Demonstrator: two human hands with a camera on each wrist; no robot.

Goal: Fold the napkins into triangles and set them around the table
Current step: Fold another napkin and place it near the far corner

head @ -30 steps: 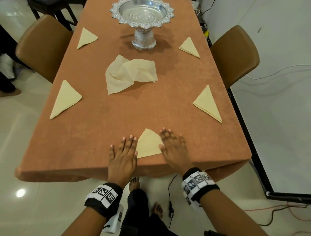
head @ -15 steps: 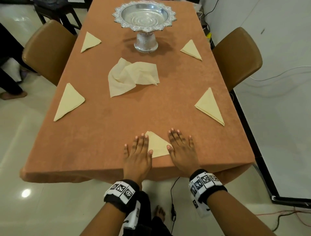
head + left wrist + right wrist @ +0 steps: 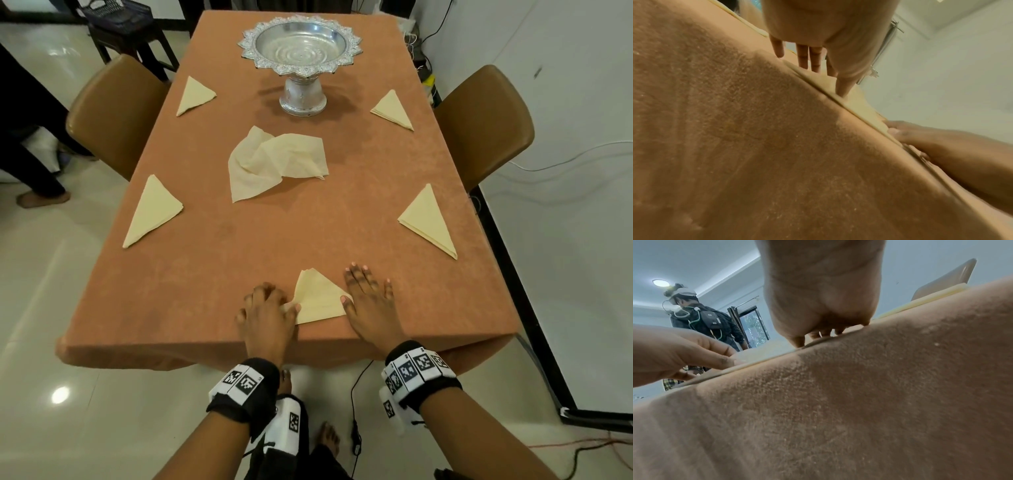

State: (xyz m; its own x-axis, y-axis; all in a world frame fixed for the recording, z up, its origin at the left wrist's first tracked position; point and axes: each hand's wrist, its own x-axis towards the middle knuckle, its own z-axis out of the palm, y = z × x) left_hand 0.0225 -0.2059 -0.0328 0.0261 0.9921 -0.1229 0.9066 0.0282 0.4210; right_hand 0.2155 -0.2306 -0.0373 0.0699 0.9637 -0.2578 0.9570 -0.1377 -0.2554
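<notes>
Napkin (image 3: pixel 318 298) unmoved; left hand (image 3: pixel 267 317) has curled onto its corner.

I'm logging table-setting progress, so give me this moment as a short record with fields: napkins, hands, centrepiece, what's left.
folded napkins placed: four triangles, two along each long side of the table
napkin being set: folded napkin at the near end
left hand: fingers curled at the napkin's left corner
right hand: flat on the cloth, thumb touching the napkin's right edge
centrepiece: silver pedestal bowl at the far end
left to fold: crumpled napkins mid-table
</notes>
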